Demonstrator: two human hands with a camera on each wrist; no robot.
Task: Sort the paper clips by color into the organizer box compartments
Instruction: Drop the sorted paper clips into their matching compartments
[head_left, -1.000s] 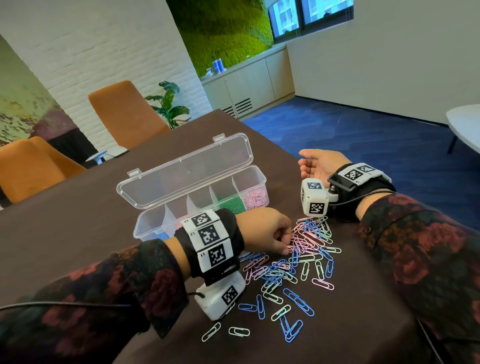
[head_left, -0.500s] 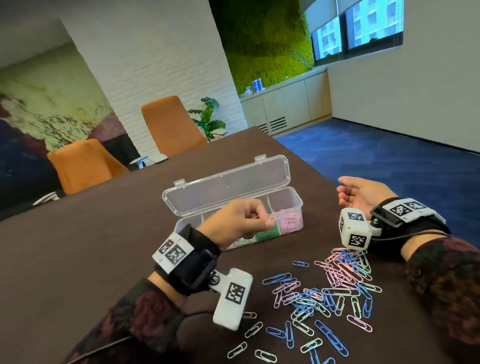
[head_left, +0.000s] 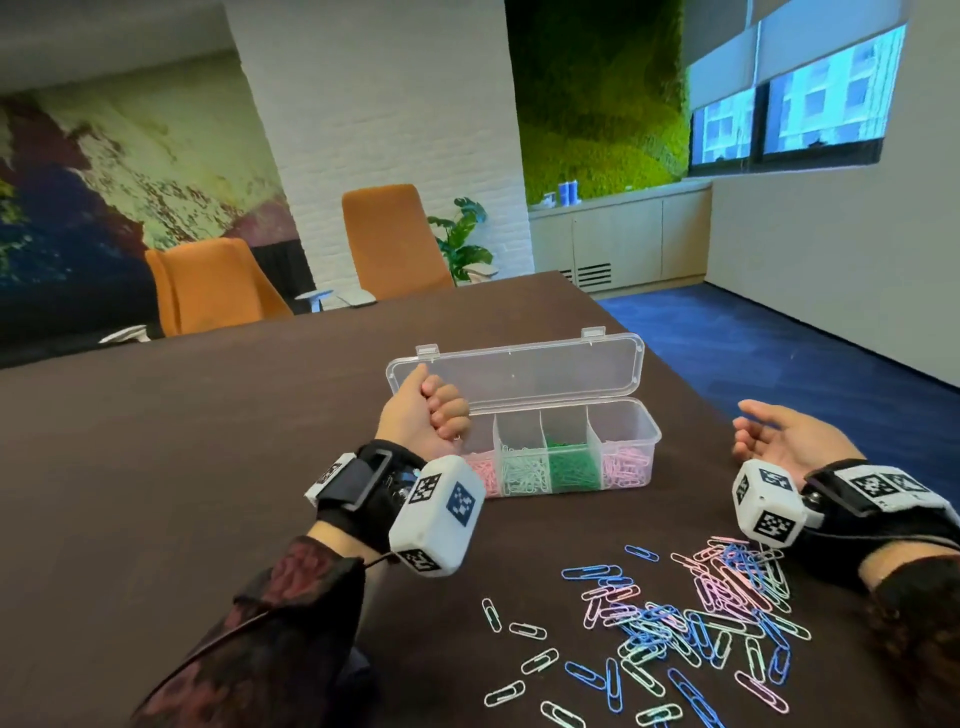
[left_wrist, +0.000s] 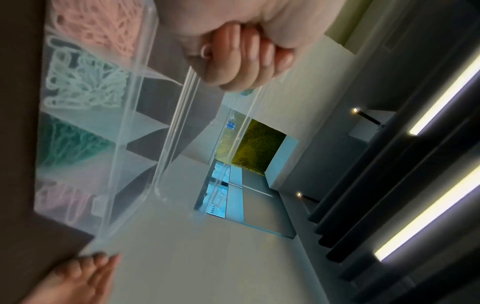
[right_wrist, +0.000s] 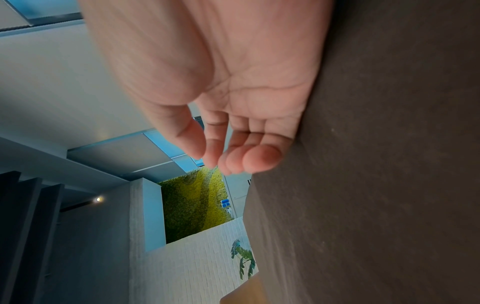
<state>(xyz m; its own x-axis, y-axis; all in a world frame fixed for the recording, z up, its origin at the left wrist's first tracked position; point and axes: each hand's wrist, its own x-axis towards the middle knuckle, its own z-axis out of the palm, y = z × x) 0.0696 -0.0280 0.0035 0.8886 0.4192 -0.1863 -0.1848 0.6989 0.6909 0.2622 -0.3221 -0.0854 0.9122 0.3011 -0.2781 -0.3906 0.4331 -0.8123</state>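
Note:
The clear organizer box (head_left: 631, 415) stands lid-open on the brown table, holding salmon-pink, pale mint, green (head_left: 571, 467) and lilac-pink clips in separate compartments. My left hand (head_left: 434, 410) hovers over the box's left end, palm turned up, fingers curled into a fist. In the left wrist view the loop of a pale paper clip (left_wrist: 205, 50) sticks out between the curled fingers (left_wrist: 249, 51). The box (left_wrist: 116, 144) lies just below the fist. My right hand (head_left: 779, 434) rests palm up on the table right of the box, fingers (right_wrist: 262, 158) relaxed and holding nothing.
A loose pile of blue, pink and mint paper clips (head_left: 701, 608) lies on the table near me, between my wrists. The raised lid (head_left: 519, 371) stands behind the compartments. Two orange chairs (head_left: 395, 244) stand at the far side. The table edge runs close to my right hand.
My left hand rose from the clip pile, travelled to the box's left end and rolled palm up, still curled. The right hand kept its place.

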